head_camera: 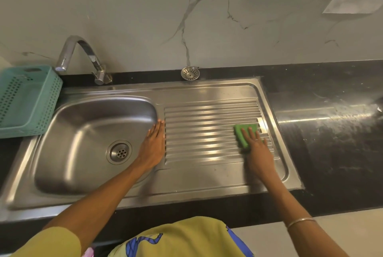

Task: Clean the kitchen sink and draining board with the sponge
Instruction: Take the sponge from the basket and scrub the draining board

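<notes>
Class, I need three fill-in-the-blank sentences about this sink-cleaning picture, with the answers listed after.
1. The right hand presses a ____ sponge onto the draining board.
2. The left hand lies flat beside the ____.
3. The loose strainer sits on the counter against the ____.

Answers: green; basin; wall

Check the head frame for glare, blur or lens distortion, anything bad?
Head view: bright glare bands on the draining board ribs and on the black counter; wide-angle bending curves the counter edge and wall line; right hand on the sponge looks slightly smeared; left hand and the sink are sharper.
</notes>
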